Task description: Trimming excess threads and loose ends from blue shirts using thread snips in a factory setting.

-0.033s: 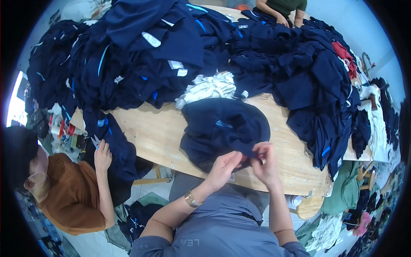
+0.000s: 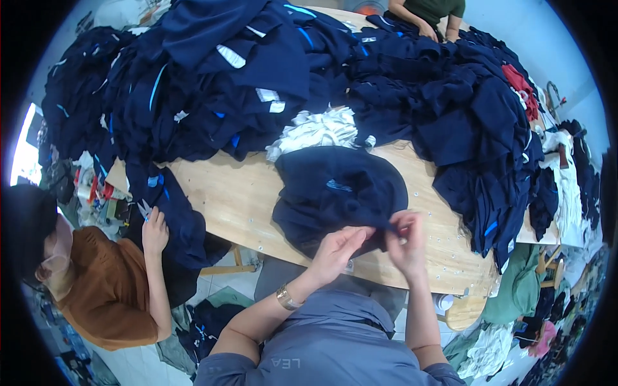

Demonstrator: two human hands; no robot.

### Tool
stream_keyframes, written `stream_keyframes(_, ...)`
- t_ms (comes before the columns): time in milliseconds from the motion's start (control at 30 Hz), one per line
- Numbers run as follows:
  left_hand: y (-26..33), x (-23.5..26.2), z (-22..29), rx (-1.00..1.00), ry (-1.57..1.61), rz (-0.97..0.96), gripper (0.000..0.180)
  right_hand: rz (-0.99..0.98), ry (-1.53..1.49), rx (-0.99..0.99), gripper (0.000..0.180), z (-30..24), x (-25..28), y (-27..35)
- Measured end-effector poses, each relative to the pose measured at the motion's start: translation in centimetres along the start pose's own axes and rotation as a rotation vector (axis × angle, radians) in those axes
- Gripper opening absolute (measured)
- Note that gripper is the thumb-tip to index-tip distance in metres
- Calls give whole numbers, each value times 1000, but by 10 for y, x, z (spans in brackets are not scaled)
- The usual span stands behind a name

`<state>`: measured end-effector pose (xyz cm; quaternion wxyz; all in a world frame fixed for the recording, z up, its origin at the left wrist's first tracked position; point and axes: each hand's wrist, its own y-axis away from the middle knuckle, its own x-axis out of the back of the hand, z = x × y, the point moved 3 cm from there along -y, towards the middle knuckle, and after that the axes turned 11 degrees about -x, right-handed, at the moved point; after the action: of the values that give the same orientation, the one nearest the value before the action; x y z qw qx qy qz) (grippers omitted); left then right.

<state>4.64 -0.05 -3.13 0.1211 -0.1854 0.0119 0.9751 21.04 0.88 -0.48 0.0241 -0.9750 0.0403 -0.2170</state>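
A navy blue garment (image 2: 338,193) lies bunched on the wooden table (image 2: 238,193) in front of me. My left hand (image 2: 338,251) pinches its near edge, a gold bracelet on that wrist. My right hand (image 2: 405,241) grips the same edge close beside it, and something small seems pinched in its fingers, too small to tell. Both hands sit at the table's near rim, almost touching each other.
Large heaps of navy garments (image 2: 244,77) cover the far and right table, with a white cloth bundle (image 2: 315,132) among them and red fabric (image 2: 521,83) at right. A person in a brown top (image 2: 116,289) handles navy cloth at left. Another person's arms (image 2: 425,19) work at the far edge.
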Motion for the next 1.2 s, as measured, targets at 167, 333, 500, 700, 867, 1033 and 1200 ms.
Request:
stream_keyframes(167, 0, 42, 30, -296, -789, 104, 30, 494, -163, 150, 28, -7, 60, -19)
stream_keyframes(333, 9, 87, 11, -241, -1348, 96, 45, 405, -762, 90, 27, -20, 84, -29)
stream_keyframes(500, 0, 117, 2, -323, -1503, 21, 25, 416, -856, 105, 24, -35, 99, -49)
stream_keyframes(700, -33, 150, 30, -302, -433, 450, 17, 291, -934, 21, 20, -18, 104, -106)
stream_keyframes(867, -22, 165, 35, -334, -932, 510, 33, 349, -342, -53, 24, 56, 72, -104)
stream_keyframes(1033, 29, 196, 18, 152, -996, 528, 37, 211, -178, -159, 28, 79, 16, -45)
stream_keyframes(1200, 47, 172, -11, 519, -1217, -108, 35, 91, 239, -323, 40, 88, -19, -17)
